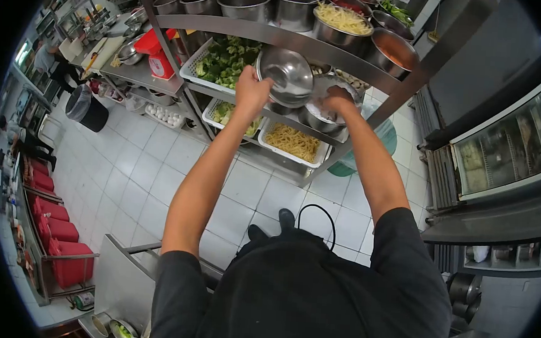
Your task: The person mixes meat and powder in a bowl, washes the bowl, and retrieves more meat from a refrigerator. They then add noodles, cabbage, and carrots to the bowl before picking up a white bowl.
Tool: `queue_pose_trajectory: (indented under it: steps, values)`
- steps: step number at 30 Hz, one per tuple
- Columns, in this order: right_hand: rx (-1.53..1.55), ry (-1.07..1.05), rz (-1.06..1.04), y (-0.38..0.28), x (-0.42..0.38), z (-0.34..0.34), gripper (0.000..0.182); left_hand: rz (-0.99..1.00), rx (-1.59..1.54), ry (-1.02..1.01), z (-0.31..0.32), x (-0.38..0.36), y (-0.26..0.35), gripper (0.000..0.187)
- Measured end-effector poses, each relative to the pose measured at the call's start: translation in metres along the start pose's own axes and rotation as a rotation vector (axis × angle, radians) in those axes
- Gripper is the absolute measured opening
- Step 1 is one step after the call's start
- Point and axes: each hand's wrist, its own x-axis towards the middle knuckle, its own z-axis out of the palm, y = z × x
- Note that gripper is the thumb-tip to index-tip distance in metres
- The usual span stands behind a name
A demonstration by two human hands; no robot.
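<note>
My left hand (253,92) grips the rim of a shiny steel bowl (286,77), which is tilted with its inside facing me. Just right of it, my right hand (338,99) reaches down into a steel pot (323,124) holding something whitish. The fingers of that hand are hidden in the pot, so what they hold does not show. The pot stands on the middle shelf of a metal rack. To the left of the bowl, a white basket (208,86) of broccoli (229,58) sits on the same shelf.
Steel pots (246,5) line the top shelf, one with pale yellow strips (343,20). Below are a basket of noodle-like strips (292,142) and a rack post (405,90). A red scale (157,53), a black bin (87,107) and two people are leftward; a glass-fronted cabinet (511,137) stands right.
</note>
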Motion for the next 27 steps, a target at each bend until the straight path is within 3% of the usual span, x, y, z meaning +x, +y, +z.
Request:
queue_pose_trajectory:
  steps: [6,9,12,15,19,22,25,27]
  values:
    - [-0.046,-0.164,0.046,0.013,0.037,0.035,0.058,-0.121,-0.261,-0.08,-0.037,-0.021,-0.005,0.017]
    - [-0.132,0.131,-0.041,-0.01,0.006,0.007,0.06,-0.174,-0.284,-0.056,-0.066,-0.034,-0.013,0.014]
    - [0.096,0.013,-0.134,-0.01,0.001,-0.005,0.058,-0.213,-0.341,-0.03,-0.085,-0.055,-0.006,0.014]
    - [-0.042,-0.057,0.125,0.0,0.027,0.026,0.062,-0.234,-0.382,-0.077,-0.099,-0.056,-0.027,0.015]
    - [-0.032,0.236,0.079,-0.001,0.023,0.025,0.063,-0.252,-0.398,-0.065,-0.105,-0.059,-0.037,0.015]
    - [-0.046,-0.063,0.039,-0.017,0.01,0.0,0.065,-0.273,-0.402,-0.061,-0.112,-0.065,-0.041,0.015]
    - [0.089,0.079,0.02,-0.006,0.025,0.018,0.067,-0.279,-0.407,-0.058,-0.113,-0.067,-0.048,0.016]
    - [0.081,0.036,0.045,0.0,0.033,0.033,0.069,-0.279,-0.397,-0.088,-0.115,-0.063,-0.066,0.016]
